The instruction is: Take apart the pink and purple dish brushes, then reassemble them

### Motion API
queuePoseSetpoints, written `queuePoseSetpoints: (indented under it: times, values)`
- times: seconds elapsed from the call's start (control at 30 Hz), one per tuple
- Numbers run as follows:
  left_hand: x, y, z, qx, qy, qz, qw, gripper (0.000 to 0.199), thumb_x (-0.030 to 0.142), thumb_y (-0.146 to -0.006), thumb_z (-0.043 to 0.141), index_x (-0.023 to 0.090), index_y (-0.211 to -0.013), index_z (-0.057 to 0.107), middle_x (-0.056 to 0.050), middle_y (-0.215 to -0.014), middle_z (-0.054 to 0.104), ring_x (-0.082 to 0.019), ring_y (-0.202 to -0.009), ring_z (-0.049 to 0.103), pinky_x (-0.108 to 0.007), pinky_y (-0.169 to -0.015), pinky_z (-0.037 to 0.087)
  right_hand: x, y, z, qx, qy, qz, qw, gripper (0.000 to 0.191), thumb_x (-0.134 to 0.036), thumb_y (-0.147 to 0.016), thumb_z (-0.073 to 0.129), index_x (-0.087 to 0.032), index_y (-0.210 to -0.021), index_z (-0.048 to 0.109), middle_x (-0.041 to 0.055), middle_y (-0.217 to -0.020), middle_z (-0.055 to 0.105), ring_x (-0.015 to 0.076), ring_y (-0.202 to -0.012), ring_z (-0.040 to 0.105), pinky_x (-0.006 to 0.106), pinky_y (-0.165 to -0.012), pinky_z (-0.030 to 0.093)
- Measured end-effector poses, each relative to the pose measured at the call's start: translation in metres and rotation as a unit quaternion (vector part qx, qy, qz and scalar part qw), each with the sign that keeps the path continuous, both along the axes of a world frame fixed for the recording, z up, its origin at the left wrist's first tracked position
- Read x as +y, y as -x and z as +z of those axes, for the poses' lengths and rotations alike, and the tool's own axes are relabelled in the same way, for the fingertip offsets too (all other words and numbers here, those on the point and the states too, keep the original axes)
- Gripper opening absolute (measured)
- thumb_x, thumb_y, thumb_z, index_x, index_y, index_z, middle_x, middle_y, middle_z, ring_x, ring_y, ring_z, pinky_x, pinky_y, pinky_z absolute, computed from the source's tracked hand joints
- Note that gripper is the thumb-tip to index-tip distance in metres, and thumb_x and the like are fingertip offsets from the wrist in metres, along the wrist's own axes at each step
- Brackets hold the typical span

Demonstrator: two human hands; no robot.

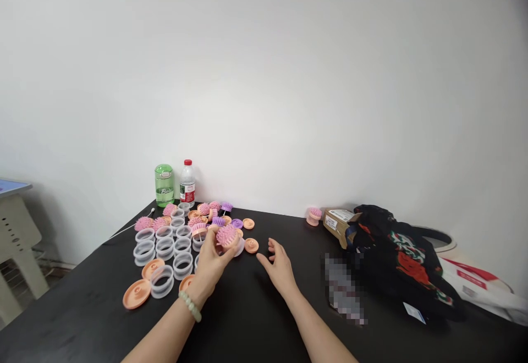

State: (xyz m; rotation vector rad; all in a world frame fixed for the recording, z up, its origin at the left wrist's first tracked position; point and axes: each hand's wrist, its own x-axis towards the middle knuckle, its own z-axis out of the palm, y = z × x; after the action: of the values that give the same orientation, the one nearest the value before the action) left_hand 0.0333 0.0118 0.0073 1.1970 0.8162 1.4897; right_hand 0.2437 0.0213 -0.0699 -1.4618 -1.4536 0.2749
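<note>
My left hand, with a beaded bracelet at the wrist, grips a pink bristled piece whose bristles face up. Part of a translucent ring shows beside it. To the right, my right hand is held over the black table with its fingers apart and nothing in them. An orange disc lies between the two hands. Left of my left hand stand several translucent rings, with orange discs near the front. Pink bristled pieces and purple ones lie behind.
A green bottle and a red-capped bottle stand at the back left. Farther right are a pink bristled piece on a ring, a cardboard box, a black patterned bag and a white and red bag.
</note>
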Motion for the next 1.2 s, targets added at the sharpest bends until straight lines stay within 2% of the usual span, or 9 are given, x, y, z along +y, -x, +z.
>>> queuePoseSetpoints:
  times: [0.2, 0.33, 0.43, 0.6, 0.73, 0.83, 0.93, 1.03, 1.2]
  values:
    - [-0.001, -0.003, -0.002, -0.091, 0.055, -0.051, 0.993, 0.054, 0.025, -0.06, 0.089, 0.02, -0.105, 0.06, -0.005, -0.103, 0.069, -0.022, -0.099, 0.064, -0.031, -0.086, 0.048, 0.024, 0.013, 0.006, -0.054, 0.02, 0.014, 0.998, 0.052, -0.029, -0.066, 0.076, -0.015, -0.115, 0.066, 0.0186, -0.122, 0.066, 0.04, -0.117, 0.057, 0.054, -0.101, 0.046]
    - [-0.002, -0.002, -0.001, -0.105, 0.073, -0.079, 0.989, 0.051, 0.02, -0.058, 0.09, 0.019, -0.101, 0.062, -0.004, -0.095, 0.07, -0.019, -0.089, 0.064, -0.029, -0.084, 0.048, 0.024, 0.017, 0.015, -0.069, 0.008, 0.051, 0.996, 0.032, -0.019, -0.065, 0.076, -0.02, -0.096, 0.071, 0.0111, -0.109, 0.072, 0.0351, -0.109, 0.061, 0.047, -0.098, 0.048]
    - [-0.002, -0.001, 0.002, -0.123, 0.087, -0.114, 0.982, 0.047, 0.018, -0.058, 0.091, 0.02, -0.096, 0.063, -0.002, -0.089, 0.069, -0.016, -0.084, 0.064, -0.028, -0.08, 0.049, 0.015, 0.015, 0.02, -0.061, -0.002, 0.06, 0.996, 0.028, -0.013, -0.064, 0.072, -0.021, -0.09, 0.07, 0.0075, -0.097, 0.073, 0.0319, -0.1, 0.064, 0.044, -0.091, 0.051]
    - [-0.004, -0.001, 0.002, -0.161, 0.14, -0.16, 0.964, 0.046, 0.027, -0.059, 0.092, 0.02, -0.092, 0.062, -0.003, -0.091, 0.069, -0.015, -0.079, 0.065, -0.028, -0.075, 0.05, -0.012, 0.011, 0.037, -0.026, -0.03, 0.062, 0.997, 0.041, -0.01, -0.066, 0.063, -0.021, -0.106, 0.063, 0.0076, -0.106, 0.067, 0.0269, -0.1, 0.066, 0.04, -0.089, 0.054]
    - [-0.007, -0.003, 0.0, -0.154, 0.177, -0.189, 0.953, 0.051, 0.038, -0.06, 0.092, 0.02, -0.097, 0.061, -0.002, -0.088, 0.068, -0.015, -0.075, 0.065, -0.029, -0.074, 0.052, -0.042, 0.015, 0.057, -0.001, -0.043, 0.108, 0.993, 0.044, -0.012, -0.071, 0.061, -0.024, -0.113, 0.058, 0.0054, -0.113, 0.063, 0.0222, -0.105, 0.065, 0.033, -0.087, 0.056]
    - [-0.011, -0.004, 0.0, -0.14, 0.17, -0.194, 0.956, 0.05, 0.034, -0.062, 0.091, 0.022, -0.1, 0.061, -0.002, -0.096, 0.068, -0.016, -0.082, 0.066, -0.029, -0.074, 0.053, -0.059, 0.023, 0.068, 0.03, -0.058, 0.153, 0.986, 0.046, -0.008, -0.07, 0.06, -0.025, -0.113, 0.058, 0.0073, -0.123, 0.059, 0.0238, -0.115, 0.06, 0.036, -0.093, 0.054]
    - [-0.013, -0.005, 0.002, -0.103, 0.139, -0.209, 0.963, 0.048, 0.03, -0.063, 0.091, 0.021, -0.102, 0.063, -0.001, -0.097, 0.066, -0.015, -0.083, 0.065, -0.028, -0.074, 0.053, -0.066, 0.028, 0.074, 0.052, -0.054, 0.183, 0.98, 0.05, -0.006, -0.069, 0.059, -0.026, -0.115, 0.058, 0.0075, -0.13, 0.058, 0.0249, -0.118, 0.06, 0.039, -0.096, 0.054]
    - [-0.016, -0.005, 0.003, -0.075, 0.116, -0.218, 0.966, 0.047, 0.031, -0.064, 0.09, 0.021, -0.101, 0.064, -0.001, -0.094, 0.065, -0.015, -0.085, 0.064, -0.028, -0.076, 0.054, -0.067, 0.027, 0.076, 0.055, -0.029, 0.195, 0.979, 0.05, -0.007, -0.07, 0.063, -0.027, -0.115, 0.059, 0.0048, -0.116, 0.066, 0.0237, -0.104, 0.066, 0.039, -0.091, 0.056]
    - [-0.02, -0.007, 0.002, -0.095, 0.118, -0.237, 0.959, 0.044, 0.037, -0.068, 0.087, 0.021, -0.102, 0.063, -0.003, -0.095, 0.066, -0.017, -0.085, 0.064, -0.032, -0.077, 0.054, -0.065, 0.021, 0.075, 0.051, -0.075, 0.175, 0.98, 0.048, -0.021, -0.077, 0.074, -0.027, -0.123, 0.063, 0.0075, -0.118, 0.066, 0.0243, -0.099, 0.068, 0.039, -0.087, 0.057]
